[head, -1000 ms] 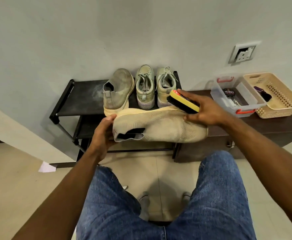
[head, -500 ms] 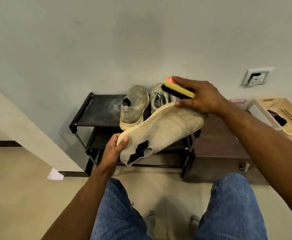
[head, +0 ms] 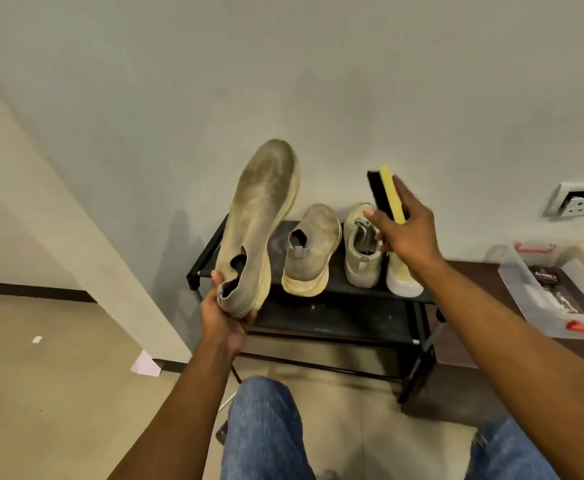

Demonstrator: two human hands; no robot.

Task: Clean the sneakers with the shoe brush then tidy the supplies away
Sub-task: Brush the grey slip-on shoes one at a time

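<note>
Sneaker up in your left hand, brush lifted clear in your right.

Largest first: pale wall behind, a black two-tier shoe rack [head: 339, 289] against it, a dark low bench [head: 474, 271] to its right. On the bench a clear plastic bin [head: 540, 306] with red handles, a black tin inside. Wall socket [head: 576, 199] above it. On the rack's top shelf stand a matching slip-on [head: 311, 251] and a pair of pale green lace-ups [head: 363, 247], heels toward you; your right wrist covers part of the pair. Your left hand [head: 226, 317] curls round the heel of the beige knit sneaker [head: 259, 220], long axis near upright, toe up and tipped right, upper facing you, grimy at the toe, yellowish sole edge. Your right hand [head: 404, 230] grips the shoe brush [head: 385, 194]: yellow back, black bristles facing left, long axis upright, well apart from the sneaker.
</note>
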